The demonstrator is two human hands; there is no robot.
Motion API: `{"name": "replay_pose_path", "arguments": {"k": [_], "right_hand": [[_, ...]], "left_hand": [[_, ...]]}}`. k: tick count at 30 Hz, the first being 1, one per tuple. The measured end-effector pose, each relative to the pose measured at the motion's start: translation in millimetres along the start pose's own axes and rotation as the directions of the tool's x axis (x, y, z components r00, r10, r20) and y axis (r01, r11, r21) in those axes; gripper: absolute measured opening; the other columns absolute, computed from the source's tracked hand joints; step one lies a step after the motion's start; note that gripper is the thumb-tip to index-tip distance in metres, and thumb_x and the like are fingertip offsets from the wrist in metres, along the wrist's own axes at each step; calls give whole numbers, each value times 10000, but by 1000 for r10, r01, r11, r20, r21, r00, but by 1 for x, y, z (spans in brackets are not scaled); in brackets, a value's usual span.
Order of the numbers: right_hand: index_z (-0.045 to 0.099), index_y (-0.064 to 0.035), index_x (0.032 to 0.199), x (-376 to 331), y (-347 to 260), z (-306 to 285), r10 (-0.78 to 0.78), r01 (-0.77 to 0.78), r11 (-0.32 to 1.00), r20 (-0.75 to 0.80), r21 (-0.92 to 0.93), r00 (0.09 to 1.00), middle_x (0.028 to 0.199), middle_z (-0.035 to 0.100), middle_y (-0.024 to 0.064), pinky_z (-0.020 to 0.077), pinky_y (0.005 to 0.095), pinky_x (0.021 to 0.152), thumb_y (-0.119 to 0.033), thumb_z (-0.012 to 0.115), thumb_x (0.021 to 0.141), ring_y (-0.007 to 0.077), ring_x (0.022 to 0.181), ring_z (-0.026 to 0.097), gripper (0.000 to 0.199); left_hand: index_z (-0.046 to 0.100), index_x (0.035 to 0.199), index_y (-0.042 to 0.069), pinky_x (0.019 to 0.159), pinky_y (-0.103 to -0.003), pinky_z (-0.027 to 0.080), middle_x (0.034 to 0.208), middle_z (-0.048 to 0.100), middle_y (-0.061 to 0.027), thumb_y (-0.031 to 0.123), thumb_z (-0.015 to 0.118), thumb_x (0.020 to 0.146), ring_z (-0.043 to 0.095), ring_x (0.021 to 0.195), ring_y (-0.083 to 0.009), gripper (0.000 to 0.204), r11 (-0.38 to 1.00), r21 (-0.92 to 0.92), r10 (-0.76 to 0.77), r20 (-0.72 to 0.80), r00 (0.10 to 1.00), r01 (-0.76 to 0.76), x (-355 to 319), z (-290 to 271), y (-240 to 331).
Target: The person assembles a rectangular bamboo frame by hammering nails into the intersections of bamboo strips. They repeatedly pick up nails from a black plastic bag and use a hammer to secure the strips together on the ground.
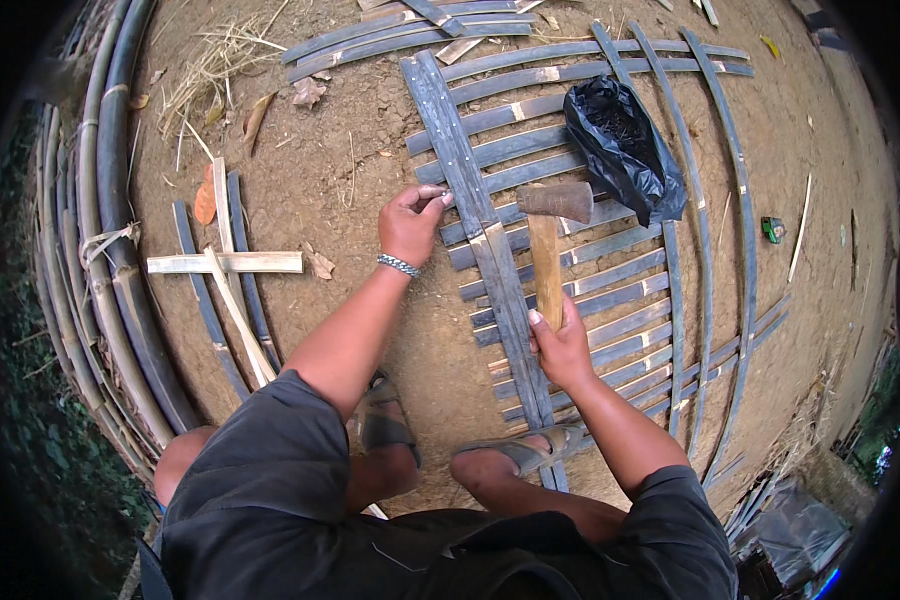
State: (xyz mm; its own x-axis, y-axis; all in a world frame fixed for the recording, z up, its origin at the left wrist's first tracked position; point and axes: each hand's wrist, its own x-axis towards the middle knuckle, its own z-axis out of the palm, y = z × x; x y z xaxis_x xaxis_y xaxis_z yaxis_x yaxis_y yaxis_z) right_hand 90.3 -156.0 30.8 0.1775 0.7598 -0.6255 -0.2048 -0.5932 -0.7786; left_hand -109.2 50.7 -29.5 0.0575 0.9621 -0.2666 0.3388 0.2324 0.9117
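Observation:
My right hand [560, 345] grips the wooden handle of a hammer [550, 235], whose rusty head hovers over a panel of grey bamboo slats [610, 260] lying on the dirt. My left hand [410, 222] pinches something small, likely a nail, against the long upright batten [470, 200] at the panel's left side. The pinched object is too small to make out. My right sandalled foot [525, 455] rests on the batten's near end.
A black plastic bag [620, 145] lies open on the slats. Loose slats and a pale wooden cross piece [225, 263] lie left. Long bamboo poles [100, 250] curve along the left edge. More slats [410, 30] lie at the top. A small green object [773, 229] sits at right.

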Motion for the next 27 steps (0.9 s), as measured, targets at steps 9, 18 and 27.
{"name": "replay_pose_path", "arguments": {"k": [9,18,27], "right_hand": [[406,-49,1494,-3,9,9,62,-63,997,14,47,998,838,550,-2,453,236,546,-126,642,1041,74,628,519,517],[426,-31,1503,-6,8,14,33,-33,999,20,6,999,876,552,-20,439,222,555,-158,667,1029,44,640,493,547],[444,-16,1483,13,-8,18,-294,227,685,23,-692,956,1176,700,233,554,439,874,-208,570,1062,408,1033,713,479]], "left_hand": [[782,895,42,818,-371,542,922,737,-120,136,811,836,693,887,-287,115,846,342,443,-24,896,-409,2,16,-3],[782,871,56,784,-388,531,913,698,-96,124,809,822,680,874,-287,88,825,352,509,-126,851,-442,5,28,-16],[768,839,105,790,-395,473,899,675,-40,154,828,801,648,876,-245,87,780,396,564,-110,818,-484,3,26,-15]]}}
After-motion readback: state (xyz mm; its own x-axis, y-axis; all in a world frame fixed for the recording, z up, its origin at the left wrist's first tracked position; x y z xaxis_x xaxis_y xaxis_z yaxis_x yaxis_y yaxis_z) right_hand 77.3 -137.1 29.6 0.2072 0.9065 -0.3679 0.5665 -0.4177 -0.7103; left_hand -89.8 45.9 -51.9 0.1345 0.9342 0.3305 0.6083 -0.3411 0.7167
